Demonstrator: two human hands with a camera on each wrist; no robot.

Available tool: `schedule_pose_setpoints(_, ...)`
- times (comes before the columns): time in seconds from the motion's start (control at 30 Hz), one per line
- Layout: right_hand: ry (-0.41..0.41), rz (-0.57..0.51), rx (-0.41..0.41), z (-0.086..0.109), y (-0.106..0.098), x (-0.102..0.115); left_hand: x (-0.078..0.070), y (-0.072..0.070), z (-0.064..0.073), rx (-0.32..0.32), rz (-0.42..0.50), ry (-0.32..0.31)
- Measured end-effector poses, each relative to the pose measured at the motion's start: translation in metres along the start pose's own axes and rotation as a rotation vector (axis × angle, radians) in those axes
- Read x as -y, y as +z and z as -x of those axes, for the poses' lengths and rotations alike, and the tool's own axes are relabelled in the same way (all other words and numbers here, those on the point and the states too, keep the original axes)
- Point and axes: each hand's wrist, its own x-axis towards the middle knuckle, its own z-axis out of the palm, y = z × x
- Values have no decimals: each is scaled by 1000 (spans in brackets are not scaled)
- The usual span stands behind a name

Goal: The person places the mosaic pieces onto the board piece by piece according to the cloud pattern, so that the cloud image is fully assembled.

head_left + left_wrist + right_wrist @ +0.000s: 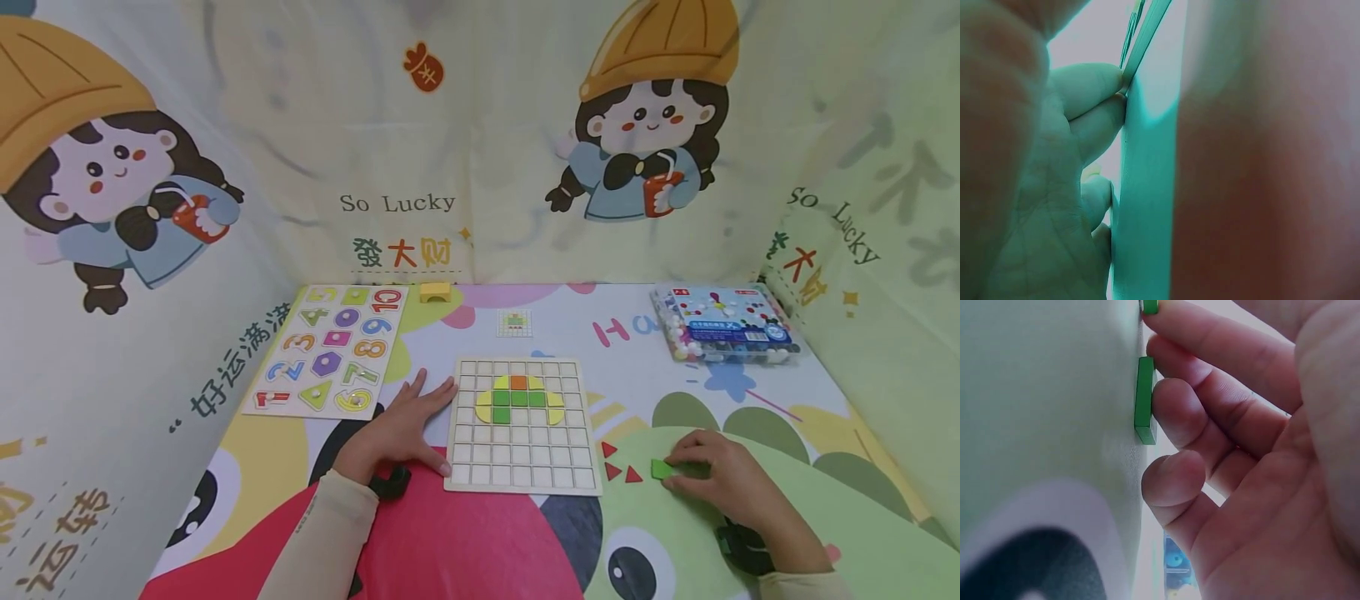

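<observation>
My left hand [397, 429] is spread along the left edge of a white grid board [525, 477], its thumb near the lower corner. In the left wrist view, its fingertips [1100, 81] touch the board's side. Yellow rounded tiles [483, 414], an orange square tile [518, 382] and several green squares lie in the grid. Right of the board, my right hand [720, 475] pinches a green square tile [660, 469] at the table surface. The right wrist view shows a second green tile [1144, 400] beneath the curled fingers. Red triangles [632, 475] lie just left of this hand.
A number and shape puzzle board [307, 404] lies at the left, with a yellow arch block [435, 292] behind it. A small pattern card [513, 323] lies beyond the grid board. At the back right is a clear plastic box [727, 325] of colored pieces.
</observation>
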Motion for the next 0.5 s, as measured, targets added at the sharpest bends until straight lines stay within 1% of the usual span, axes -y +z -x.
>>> schedule_pose_setpoints(0.27,6,-33,-48,2,0,1,1,1,-1,-8,-9,12)
schedule_pose_setpoints(0.5,-67,-96,-140,-1,-4,5,-1,0,0,-9,-10,6)
